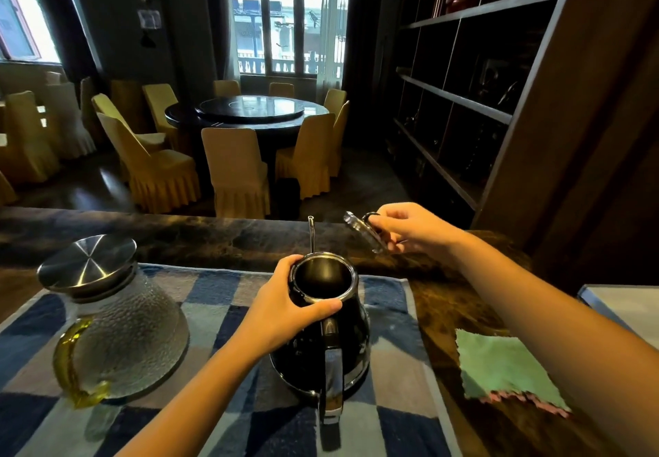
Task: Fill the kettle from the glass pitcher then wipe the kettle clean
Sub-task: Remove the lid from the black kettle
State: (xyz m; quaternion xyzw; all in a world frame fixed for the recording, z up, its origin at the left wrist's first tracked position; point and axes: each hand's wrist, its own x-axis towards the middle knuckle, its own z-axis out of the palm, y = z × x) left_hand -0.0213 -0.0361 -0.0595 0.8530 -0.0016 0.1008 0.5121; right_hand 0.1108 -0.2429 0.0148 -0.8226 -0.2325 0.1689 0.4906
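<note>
Your left hand (281, 308) grips the open kettle (322, 332) rim; your right hand (410, 228) pinches its lid (363, 232). Risk: pitcher (114, 317) remains capped, so pouring spills.

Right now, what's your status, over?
Left hand grips kettle rim. Right hand holds kettle lid, off. Glass pitcher lidded, untouched. Green cloth waits right.

Clear way down into kettle (303, 353) mouth, left hand (285, 310) at rim.
</note>
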